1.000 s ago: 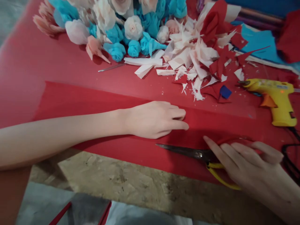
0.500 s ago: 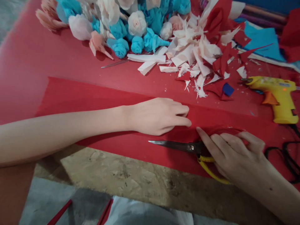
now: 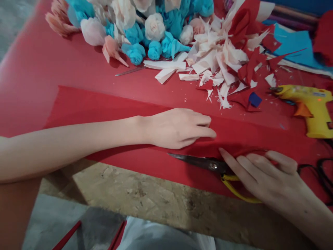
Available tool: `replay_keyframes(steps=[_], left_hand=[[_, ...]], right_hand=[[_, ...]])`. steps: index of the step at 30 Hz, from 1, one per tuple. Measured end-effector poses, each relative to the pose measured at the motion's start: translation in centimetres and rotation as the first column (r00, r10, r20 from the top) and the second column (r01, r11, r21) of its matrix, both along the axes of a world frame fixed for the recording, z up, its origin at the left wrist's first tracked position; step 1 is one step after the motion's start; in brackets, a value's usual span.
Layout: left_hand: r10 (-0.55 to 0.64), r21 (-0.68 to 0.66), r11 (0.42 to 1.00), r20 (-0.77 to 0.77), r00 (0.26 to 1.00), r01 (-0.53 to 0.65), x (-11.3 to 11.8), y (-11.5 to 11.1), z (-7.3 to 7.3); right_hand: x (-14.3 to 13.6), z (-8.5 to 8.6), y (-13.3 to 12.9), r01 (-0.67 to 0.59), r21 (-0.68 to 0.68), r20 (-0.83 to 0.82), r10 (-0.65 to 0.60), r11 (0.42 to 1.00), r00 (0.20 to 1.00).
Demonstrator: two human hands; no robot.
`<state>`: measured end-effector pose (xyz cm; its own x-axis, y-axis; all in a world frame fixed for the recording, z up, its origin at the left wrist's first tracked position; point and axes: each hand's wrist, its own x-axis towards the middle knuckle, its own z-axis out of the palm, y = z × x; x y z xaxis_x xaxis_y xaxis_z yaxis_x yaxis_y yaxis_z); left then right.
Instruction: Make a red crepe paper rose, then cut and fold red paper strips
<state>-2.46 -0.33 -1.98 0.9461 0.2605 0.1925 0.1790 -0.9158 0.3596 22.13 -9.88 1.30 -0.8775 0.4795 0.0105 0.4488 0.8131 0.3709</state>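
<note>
Red tabletop (image 3: pixel 33 100), scissors (image 3: pixel 213 166) in right hand's grip (image 3: pixel 272 180), blades (image 3: pixel 191 159) leftward

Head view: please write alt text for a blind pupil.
A left hand rests on a long red sheet; the right hand holds dark, yellow-handled scissors. Beyond lie blue, white and peach flowers, pale and red scraps, and a yellow glue gun.

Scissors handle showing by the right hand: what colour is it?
The visible scissors handle is yellow; best seen in the head view.
</note>
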Motion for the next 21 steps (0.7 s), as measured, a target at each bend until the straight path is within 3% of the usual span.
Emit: replay_keyframes(steps=[4, 10, 16, 21], left_hand=[[-0.004, -0.170, 0.985, 0.005, 1.000, 0.005, -0.2, -0.1, 1.5], [-0.005, -0.219, 0.976, -0.033, 0.999, -0.002, -0.6, -0.2, 3.8], [-0.048, -0.214, 0.977, -0.138, 0.989, 0.017, -0.6, 0.0, 3.0], [-0.055, -0.208, 0.978, -0.174, 0.983, 0.018, -0.4, 0.0, 2.3]], right_hand=[[0.2, -0.5, 0.1, 0.005, 0.003, -0.037, -0.004, 1.000, 0.999], [2.1, -0.6, 0.2, 0.032, -0.005, -0.024, -0.032, 0.999, 0.999], [4.3, -1.2, 0.0, 0.060, -0.032, -0.017, -0.060, 0.998, 0.998], [3.5, -1.6, -0.3, 0.134, 0.032, -0.030, -0.133, 0.990, 0.991]])
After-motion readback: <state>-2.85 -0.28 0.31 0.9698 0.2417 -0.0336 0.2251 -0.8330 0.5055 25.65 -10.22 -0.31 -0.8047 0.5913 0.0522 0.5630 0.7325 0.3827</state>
